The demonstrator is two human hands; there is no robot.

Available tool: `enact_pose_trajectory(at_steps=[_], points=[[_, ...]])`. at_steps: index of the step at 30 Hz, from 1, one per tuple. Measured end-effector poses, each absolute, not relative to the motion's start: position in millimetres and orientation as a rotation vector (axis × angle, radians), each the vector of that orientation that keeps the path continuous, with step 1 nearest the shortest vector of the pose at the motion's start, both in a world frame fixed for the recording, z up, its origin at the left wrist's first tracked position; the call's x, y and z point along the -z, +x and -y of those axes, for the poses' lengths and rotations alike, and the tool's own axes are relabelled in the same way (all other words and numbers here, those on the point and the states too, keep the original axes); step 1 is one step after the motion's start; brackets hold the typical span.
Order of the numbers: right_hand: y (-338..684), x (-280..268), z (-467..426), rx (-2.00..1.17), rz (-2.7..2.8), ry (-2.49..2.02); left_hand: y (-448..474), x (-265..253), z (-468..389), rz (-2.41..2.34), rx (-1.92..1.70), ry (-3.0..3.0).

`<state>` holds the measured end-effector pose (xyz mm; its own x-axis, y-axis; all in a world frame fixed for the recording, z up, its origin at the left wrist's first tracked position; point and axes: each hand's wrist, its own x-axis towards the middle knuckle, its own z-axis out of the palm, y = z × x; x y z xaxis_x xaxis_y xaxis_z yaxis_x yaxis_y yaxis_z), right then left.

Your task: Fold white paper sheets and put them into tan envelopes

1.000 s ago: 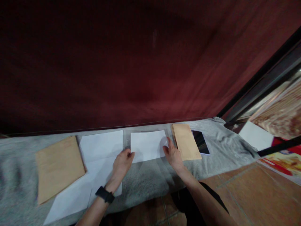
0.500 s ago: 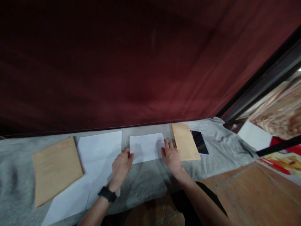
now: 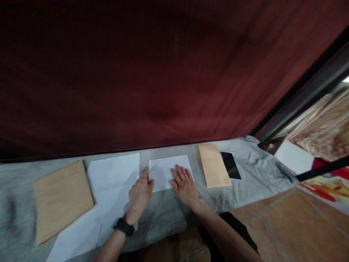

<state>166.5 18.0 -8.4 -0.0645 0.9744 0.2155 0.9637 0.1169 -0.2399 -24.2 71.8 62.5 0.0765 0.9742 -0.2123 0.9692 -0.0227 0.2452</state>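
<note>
A small white sheet of paper [image 3: 160,169], apparently folded, lies flat between my two hands. My right hand [image 3: 187,187] rests flat on its right part, palm down with the fingers spread. At the left edge of this sheet, my left hand [image 3: 140,193], with a black band on the wrist, grips the border with thumb and forefinger. Its other fingers are curled under and partly hidden. Larger white sheets [image 3: 114,171] lie just left of that hand, partly beneath the wrist.
A large brown envelope [image 3: 64,202] overlaps the white sheets at the left. On the right lie a stack of smaller brown envelopes [image 3: 215,165] and a dark phone [image 3: 231,165]. Grey cloth [image 3: 261,171] covers the narrow surface, with a dark red panel [image 3: 163,91] rising behind it.
My right hand has moved left from the sheet's right edge beside the envelope stack onto the paper, and now lies flat. My left hand stays at the left edge, its forefinger straighter.
</note>
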Motion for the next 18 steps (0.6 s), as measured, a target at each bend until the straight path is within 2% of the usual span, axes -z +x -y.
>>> enact_pose_trajectory(at_steps=[3,6,11,14,18], points=[[168,11,-18,-0.010,2.082,-1.918,-23,-60,-67,-1.975,-0.029,2.140],[167,11,-18,0.016,2.081,-1.923,-16,-50,-64,-1.985,-0.240,2.389],[166,10,-18,0.035,2.104,-1.923,11,-15,-59,-1.542,-0.624,2.674],[168,12,-19,0.040,2.127,-1.921,25,2,-58,-1.363,-0.593,2.721],[169,16,-19,0.085,2.113,-1.914,31,12,-60,-1.423,-0.486,2.710]])
